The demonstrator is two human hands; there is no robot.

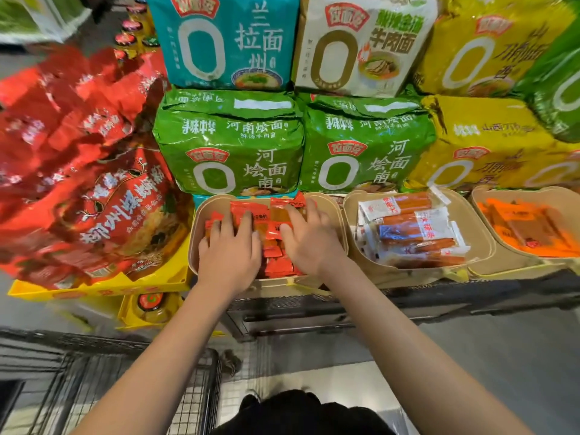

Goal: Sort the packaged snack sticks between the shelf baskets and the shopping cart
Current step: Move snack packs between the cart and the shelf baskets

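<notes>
Both hands are in the left tan shelf basket (197, 221), which is full of small orange-red snack stick packets (276, 255). My left hand (230, 249) lies flat on the packets at the basket's left side, fingers straight. My right hand (309, 237) rests on the packets at the right side, fingers spread over them. The middle basket (351, 246) holds longer sticks in clear and white wrappers (414, 233). The right basket (489, 199) holds orange-wrapped sticks (527, 230). The wire shopping cart (94, 387) stands at lower left below my left arm.
Large noodle multipacks in green (232, 142), teal (226, 42), white (364, 42) and yellow (489, 136) are stacked behind the baskets. Red bags (78, 171) pile up on a yellow display (103, 287) at left. The baskets sit on a dark metal shelf edge (408, 299).
</notes>
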